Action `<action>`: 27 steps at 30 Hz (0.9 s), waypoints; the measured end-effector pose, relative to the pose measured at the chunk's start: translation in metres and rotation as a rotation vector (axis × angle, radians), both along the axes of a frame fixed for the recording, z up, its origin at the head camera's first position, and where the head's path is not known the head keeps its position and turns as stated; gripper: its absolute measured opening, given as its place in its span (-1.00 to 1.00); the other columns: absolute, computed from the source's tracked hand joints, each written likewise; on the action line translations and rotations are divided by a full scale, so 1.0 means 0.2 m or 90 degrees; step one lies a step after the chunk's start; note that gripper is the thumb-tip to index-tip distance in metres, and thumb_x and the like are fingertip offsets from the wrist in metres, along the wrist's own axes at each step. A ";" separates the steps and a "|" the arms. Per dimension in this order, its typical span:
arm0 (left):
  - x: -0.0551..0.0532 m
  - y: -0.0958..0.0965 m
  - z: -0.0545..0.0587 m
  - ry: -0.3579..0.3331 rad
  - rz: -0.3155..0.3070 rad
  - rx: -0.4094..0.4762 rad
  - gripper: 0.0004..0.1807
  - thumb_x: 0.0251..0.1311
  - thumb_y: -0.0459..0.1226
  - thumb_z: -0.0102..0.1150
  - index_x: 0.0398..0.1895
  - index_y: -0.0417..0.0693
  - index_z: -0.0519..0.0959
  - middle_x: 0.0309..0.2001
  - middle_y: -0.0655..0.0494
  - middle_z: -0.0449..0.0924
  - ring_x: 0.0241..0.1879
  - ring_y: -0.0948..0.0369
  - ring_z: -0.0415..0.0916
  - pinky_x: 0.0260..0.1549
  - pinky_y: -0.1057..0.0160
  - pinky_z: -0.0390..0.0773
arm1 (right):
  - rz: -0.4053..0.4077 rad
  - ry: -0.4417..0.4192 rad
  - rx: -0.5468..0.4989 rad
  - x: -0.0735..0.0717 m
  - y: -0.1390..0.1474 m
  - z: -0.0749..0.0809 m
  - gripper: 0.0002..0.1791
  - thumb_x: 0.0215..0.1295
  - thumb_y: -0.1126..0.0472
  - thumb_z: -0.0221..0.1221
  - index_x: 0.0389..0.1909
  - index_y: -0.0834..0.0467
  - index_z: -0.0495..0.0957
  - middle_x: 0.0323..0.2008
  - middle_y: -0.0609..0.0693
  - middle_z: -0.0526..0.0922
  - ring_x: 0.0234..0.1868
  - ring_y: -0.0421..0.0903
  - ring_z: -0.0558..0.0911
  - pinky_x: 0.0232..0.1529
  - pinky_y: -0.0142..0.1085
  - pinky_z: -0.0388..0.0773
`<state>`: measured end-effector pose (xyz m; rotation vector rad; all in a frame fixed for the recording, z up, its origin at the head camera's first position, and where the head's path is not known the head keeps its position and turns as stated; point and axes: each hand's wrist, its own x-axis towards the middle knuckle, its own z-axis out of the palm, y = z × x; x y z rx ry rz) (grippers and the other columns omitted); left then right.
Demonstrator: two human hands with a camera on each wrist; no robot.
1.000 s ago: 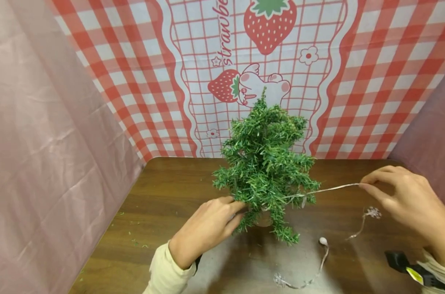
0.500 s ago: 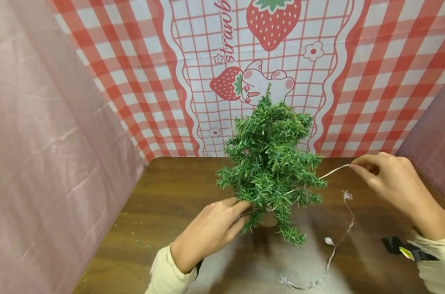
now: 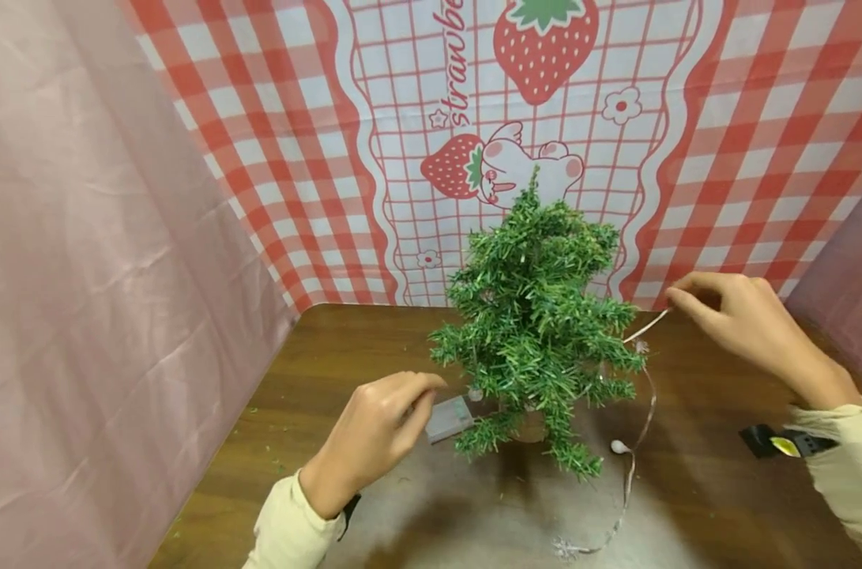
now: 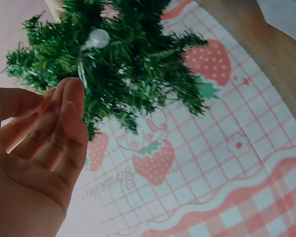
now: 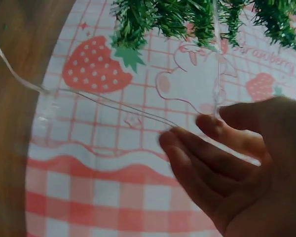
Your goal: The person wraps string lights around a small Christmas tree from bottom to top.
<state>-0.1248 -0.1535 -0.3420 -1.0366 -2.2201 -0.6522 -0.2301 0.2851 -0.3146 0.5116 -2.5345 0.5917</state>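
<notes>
A small green artificial Christmas tree (image 3: 537, 308) stands upright on the brown table. Between thumb and index finger, my right hand (image 3: 754, 328) pinches the thin clear wire of a string of lights (image 3: 647, 325), which runs taut into the tree's right side. The right wrist view shows more of the wire (image 5: 113, 105) trailing off from the fingers. Left of the tree, my left hand (image 3: 367, 435) hovers apart from it with fingers loosely bent, holding nothing. Just beyond those fingers lies a flat clear-grey box (image 3: 448, 420). A round clear bulb (image 4: 97, 39) hangs in the branches.
The loose part of the string, with a white bulb (image 3: 619, 447) and a snowflake piece (image 3: 564, 547), lies on the table (image 3: 317, 356) right of the tree. Behind hangs a red-checked strawberry cloth (image 3: 295, 158); a pink curtain (image 3: 118, 276) is at left.
My left hand has drawn back leftward from the lower branches, uncovering the flat box. The right hand has moved up and left with the wire, dragging the loose string closer to the tree.
</notes>
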 end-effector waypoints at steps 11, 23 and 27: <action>-0.17 -0.11 0.04 -0.099 -0.045 0.130 -0.83 0.34 -0.45 0.08 -0.20 -0.14 0.67 -0.45 0.17 0.63 -0.55 0.33 0.52 -0.58 0.40 0.56 | 0.017 -0.165 -0.366 -0.15 -0.11 0.09 -0.56 0.33 0.20 0.28 0.20 0.16 0.52 -0.49 -0.30 0.72 -0.51 -0.36 0.66 -0.51 -0.47 0.53; -0.34 -0.12 0.13 -0.218 -0.041 0.245 -0.85 0.39 -0.44 0.08 -0.17 -0.18 0.66 -0.43 0.05 0.66 -0.53 0.18 0.60 -0.65 0.31 0.51 | 0.297 -0.380 -1.001 -0.24 -0.19 0.20 -0.56 0.39 0.51 0.06 0.21 0.15 0.29 -0.19 0.16 0.70 -0.40 -0.05 0.64 -0.33 -0.33 0.58; -0.44 -0.09 0.18 -0.220 -0.024 0.226 -0.85 0.38 -0.49 0.07 -0.11 -0.32 0.62 -0.36 -0.13 0.68 -0.48 0.05 0.62 -0.60 0.27 0.54 | 0.301 -0.354 -0.999 -0.27 -0.23 0.25 -0.67 0.37 0.47 0.13 0.11 0.22 0.40 -0.22 0.13 0.72 -0.39 -0.08 0.66 -0.32 -0.33 0.57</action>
